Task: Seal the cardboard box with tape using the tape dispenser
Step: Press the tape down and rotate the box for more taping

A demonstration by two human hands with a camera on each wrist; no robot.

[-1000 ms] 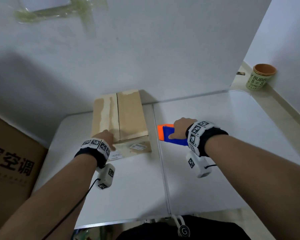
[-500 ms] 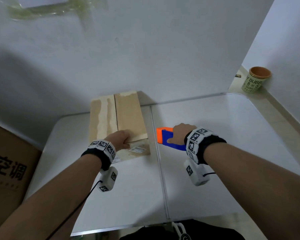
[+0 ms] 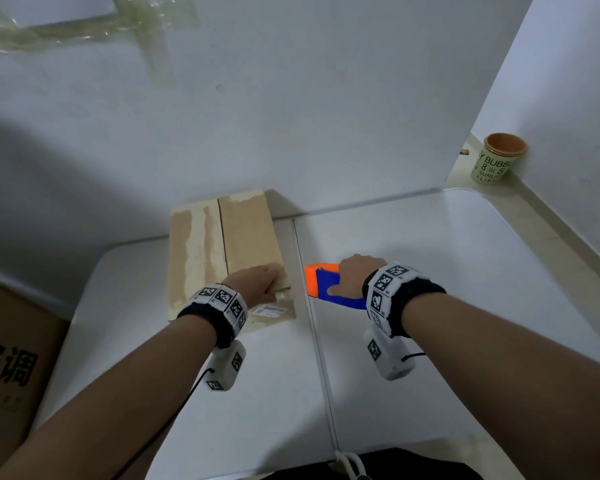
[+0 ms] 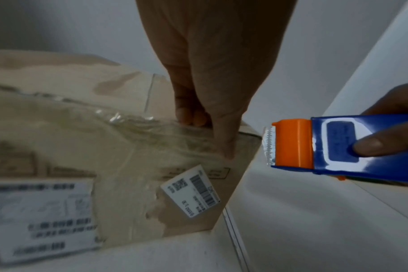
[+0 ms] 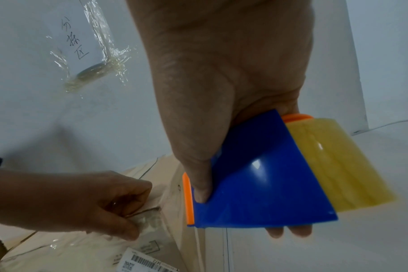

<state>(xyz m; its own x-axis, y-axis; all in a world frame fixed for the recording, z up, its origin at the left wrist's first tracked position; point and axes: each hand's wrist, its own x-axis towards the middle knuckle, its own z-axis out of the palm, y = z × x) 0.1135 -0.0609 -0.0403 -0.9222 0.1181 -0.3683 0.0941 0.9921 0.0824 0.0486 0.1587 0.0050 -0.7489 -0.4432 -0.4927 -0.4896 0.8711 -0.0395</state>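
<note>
cardboard box (image 3: pixel 222 251): closed, flaps meeting along a centre seam, lying on the white surface (image 3: pixel 430 306) at about 11 o'clock from the viewer, its far end touching the wall; printed labels on the near face, one barcode sticker (image 4: pixel 191 190) tilted. clear tape (image 4: pixel 151 132): a crinkled strip lying over the near top edge of the box, its exact extent hard to make out. left hand (image 3: pixel 257 284): resting on the near right corner of the box top, fingers curled and pinching the tape end against the cardboard. tape dispenser (image 3: pixel 326 284): blue body, orange front piece with a serrated metal blade (image 4: pixel 269 147), yellowish tape roll (image 5: pixel 338 165) at the back; held just beside the box at its 3 o'clock, apart from it, blade pointing toward the box. right hand (image 3: pixel 355 278): wrapped around the dispenser, thumb pressed on the blue side, fingertips showing beneath. paper cup (image 3: pixel 496 159): on the floor at 1 o'clock, against the wall. brown carton (image 3: pixel 7 358): with printed characters, at 9 o'clock beside the surface. wall: old tape strips (image 3: pixel 146 26) stuck at 11 o'clock.
</note>
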